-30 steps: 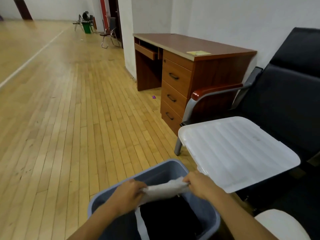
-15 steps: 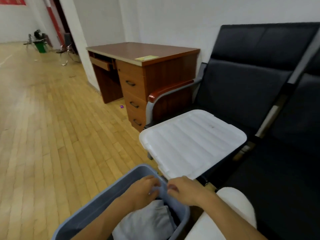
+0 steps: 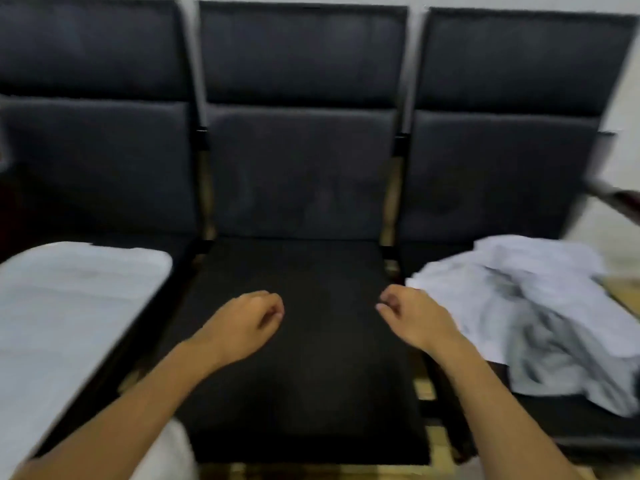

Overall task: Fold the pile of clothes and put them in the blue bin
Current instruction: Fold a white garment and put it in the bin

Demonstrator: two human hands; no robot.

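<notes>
A crumpled pile of white and pale grey clothes [image 3: 530,313] lies on the right-hand black seat. My left hand [image 3: 242,327] hovers over the middle seat [image 3: 311,393] with its fingers loosely curled, holding nothing. My right hand [image 3: 415,318] is also loosely curled and holds nothing; its knuckles are just left of the pile's near edge. The blue bin is out of view. The picture is blurred by head motion.
A white plastic bin lid [image 3: 62,306] lies on the left seat. Three black padded chairs stand in a row against a white wall, with a wooden armrest [image 3: 623,199] at the far right. My pale trouser knee [image 3: 166,452] shows at the bottom left.
My head has turned right, from the blue bin and desk to the row of seats. Both hands let go of the folded white cloth in the bin and now hang over the middle seat.
</notes>
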